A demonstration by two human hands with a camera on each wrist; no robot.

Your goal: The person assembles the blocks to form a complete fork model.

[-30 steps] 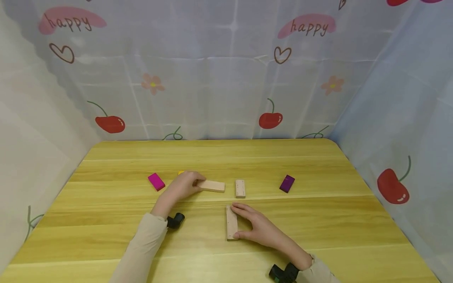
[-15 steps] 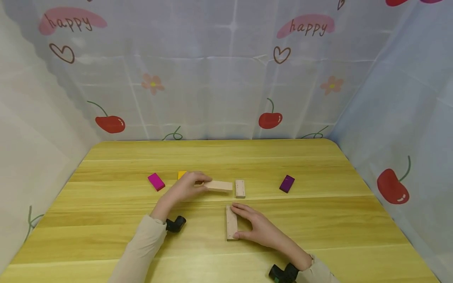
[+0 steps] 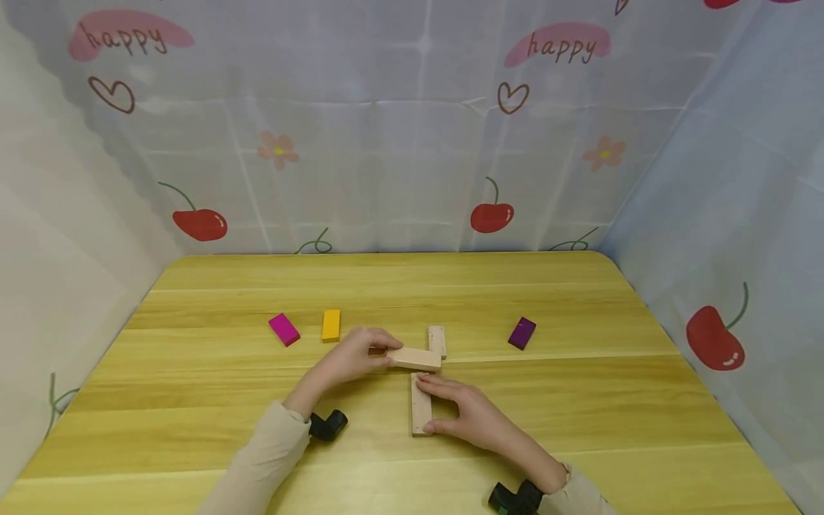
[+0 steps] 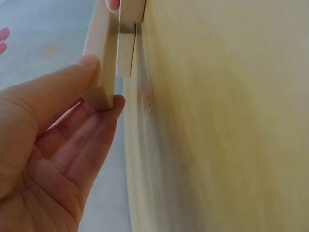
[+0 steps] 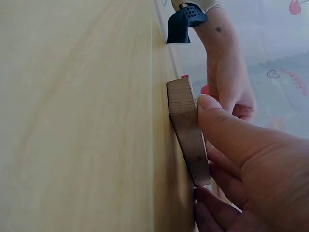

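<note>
My left hand (image 3: 350,357) pinches one end of a plain wooden block (image 3: 416,358) between thumb and fingers. In the left wrist view this held block (image 4: 102,53) is raised off the tabletop. Its far end partly covers a second plain block (image 3: 437,337) lying behind it. Nearer to me, a third plain block (image 3: 421,408) lies lengthwise on the table. My right hand (image 3: 473,416) grips that one, thumb at the near end and fingertips at the far end. The right wrist view shows the gripped block (image 5: 188,133) from its near end.
To the left lie a pink block (image 3: 285,330) and a yellow block (image 3: 331,325). A purple block (image 3: 522,333) is off to the right. The wooden table (image 3: 579,429) has patterned curtains (image 3: 386,179) behind it and at both sides.
My left hand has carried its block rightward and then toward me, from beside the rear plain block to in front of it. The yellow block is now uncovered. My right hand stays put.
</note>
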